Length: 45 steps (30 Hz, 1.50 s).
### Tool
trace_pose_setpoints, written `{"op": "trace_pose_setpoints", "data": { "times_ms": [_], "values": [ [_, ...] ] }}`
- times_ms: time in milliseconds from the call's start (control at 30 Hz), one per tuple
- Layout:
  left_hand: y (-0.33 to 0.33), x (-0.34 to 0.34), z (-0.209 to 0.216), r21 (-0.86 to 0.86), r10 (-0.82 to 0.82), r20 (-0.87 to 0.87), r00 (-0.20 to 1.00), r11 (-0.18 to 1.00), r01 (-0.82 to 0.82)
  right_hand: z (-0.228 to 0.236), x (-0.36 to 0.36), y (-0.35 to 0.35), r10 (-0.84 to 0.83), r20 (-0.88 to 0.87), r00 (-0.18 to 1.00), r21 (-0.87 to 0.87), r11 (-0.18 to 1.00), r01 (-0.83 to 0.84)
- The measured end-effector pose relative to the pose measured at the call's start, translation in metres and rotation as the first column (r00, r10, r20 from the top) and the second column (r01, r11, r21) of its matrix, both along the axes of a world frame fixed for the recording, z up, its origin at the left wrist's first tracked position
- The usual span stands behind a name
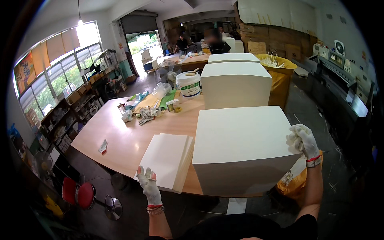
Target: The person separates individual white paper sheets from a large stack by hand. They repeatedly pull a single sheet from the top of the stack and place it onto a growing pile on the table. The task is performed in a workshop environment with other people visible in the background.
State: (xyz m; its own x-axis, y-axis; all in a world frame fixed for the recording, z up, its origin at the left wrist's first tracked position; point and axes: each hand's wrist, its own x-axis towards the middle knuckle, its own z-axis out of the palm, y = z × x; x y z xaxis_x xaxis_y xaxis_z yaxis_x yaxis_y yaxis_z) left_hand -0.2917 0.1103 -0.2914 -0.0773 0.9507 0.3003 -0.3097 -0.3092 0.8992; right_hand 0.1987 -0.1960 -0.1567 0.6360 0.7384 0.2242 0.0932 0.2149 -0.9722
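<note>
A tall block of stacked white paper sheets (242,132) stands at the table's near right side. My right hand (303,140), in a white glove, is at the right edge of its top, fingers curled in; whether they pinch anything is hidden. Left of the block lies a low stack of white sheets (164,156), its right side slightly stepped. My left hand (149,186) is by that stack's near left corner, gloved with fingertips bare. Its fingers are spread, and I see nothing held in them.
More tall paper stacks (236,82) stand behind. A white bucket (188,85), crumpled gloves (147,114) and tape rolls (178,109) sit on the wooden table (114,132). A yellow bin (280,84) is at right, a red stool (86,195) at lower left. People work farther back.
</note>
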Motion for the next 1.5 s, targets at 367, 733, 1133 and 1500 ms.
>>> {"op": "trace_pose_setpoints", "data": {
  "times_ms": [367,733,1133,1500],
  "values": [
    [-0.036,0.064,0.127,0.362,-0.573,-0.171,0.801,0.72,0.592,0.001,-0.005,0.001,0.021,-0.043,0.999,0.027,0.999,-0.02],
    [-0.111,0.206,0.23,0.459,-0.056,-0.888,0.456,-0.055,0.887,0.005,-0.009,-0.005,-0.021,-0.015,1.0,0.026,0.999,0.022],
    [-0.113,0.299,0.187,0.293,0.445,-0.849,0.285,-0.054,0.955,-0.012,-0.068,-0.041,-0.314,0.782,0.538,-0.132,0.76,0.637],
    [-0.106,0.307,0.181,0.347,-0.142,-0.933,0.33,-0.12,0.93,0.038,-0.059,0.009,-0.534,0.839,0.105,0.456,0.795,0.401]
  ]
}}
